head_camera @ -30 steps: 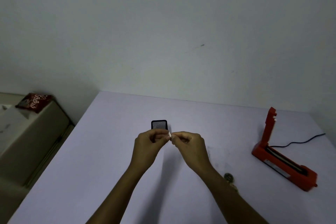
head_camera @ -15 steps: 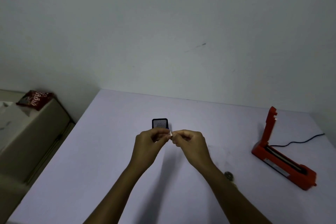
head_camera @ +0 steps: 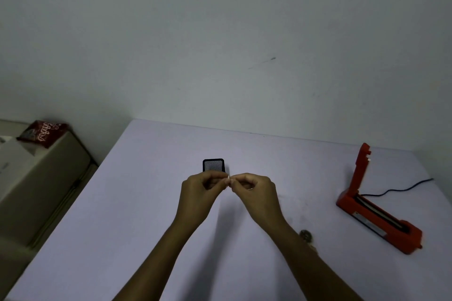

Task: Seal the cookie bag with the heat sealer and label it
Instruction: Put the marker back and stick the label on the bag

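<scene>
My left hand [head_camera: 201,189] and my right hand [head_camera: 256,190] meet fingertip to fingertip above the middle of the table, both pinching a tiny white label [head_camera: 228,177]. A clear cookie bag [head_camera: 307,237] lies flat on the table to the right, partly under my right forearm, with a dark cookie showing in it. The red heat sealer [head_camera: 374,210] stands at the right with its arm raised.
A small black mesh holder [head_camera: 213,165] stands just behind my hands. A black cable [head_camera: 401,189] runs from the sealer to the table's right edge. A red snack packet [head_camera: 42,133] lies on a beige cabinet [head_camera: 36,183] left of the table [head_camera: 122,215].
Both hands stay pinched together on the label in nearly the same spot. Only small finger shifts show.
</scene>
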`<state>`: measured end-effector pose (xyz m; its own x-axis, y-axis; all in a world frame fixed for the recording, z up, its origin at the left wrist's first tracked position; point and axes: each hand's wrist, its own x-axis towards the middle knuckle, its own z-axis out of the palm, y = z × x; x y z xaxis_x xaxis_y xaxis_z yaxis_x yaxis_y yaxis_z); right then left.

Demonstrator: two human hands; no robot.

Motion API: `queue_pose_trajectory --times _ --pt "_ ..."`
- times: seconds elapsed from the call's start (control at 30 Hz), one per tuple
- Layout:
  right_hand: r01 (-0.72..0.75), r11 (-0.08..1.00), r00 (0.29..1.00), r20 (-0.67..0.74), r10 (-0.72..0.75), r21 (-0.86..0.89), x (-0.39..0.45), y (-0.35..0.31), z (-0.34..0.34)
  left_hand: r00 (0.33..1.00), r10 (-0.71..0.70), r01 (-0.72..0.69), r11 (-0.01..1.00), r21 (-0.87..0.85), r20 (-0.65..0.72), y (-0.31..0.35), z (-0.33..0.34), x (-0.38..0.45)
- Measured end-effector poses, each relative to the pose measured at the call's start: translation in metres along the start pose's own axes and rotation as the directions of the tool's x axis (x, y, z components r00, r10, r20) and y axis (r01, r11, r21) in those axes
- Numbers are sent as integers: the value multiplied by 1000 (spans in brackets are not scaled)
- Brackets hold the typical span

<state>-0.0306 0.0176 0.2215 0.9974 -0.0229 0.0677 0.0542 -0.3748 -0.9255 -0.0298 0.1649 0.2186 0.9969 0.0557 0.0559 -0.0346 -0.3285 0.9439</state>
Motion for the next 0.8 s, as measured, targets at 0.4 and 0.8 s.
queue_pose_trajectory --times 0.4,0.8 --pt "8 999 997 -82 -12 -44 3 -3 6 1000 -10 9 998 -61 -14 -5 1 9" --pt "-171 983 971 -181 157 -66 -2 9 2 857 -515 509 834 -213 31 -115 2 24"
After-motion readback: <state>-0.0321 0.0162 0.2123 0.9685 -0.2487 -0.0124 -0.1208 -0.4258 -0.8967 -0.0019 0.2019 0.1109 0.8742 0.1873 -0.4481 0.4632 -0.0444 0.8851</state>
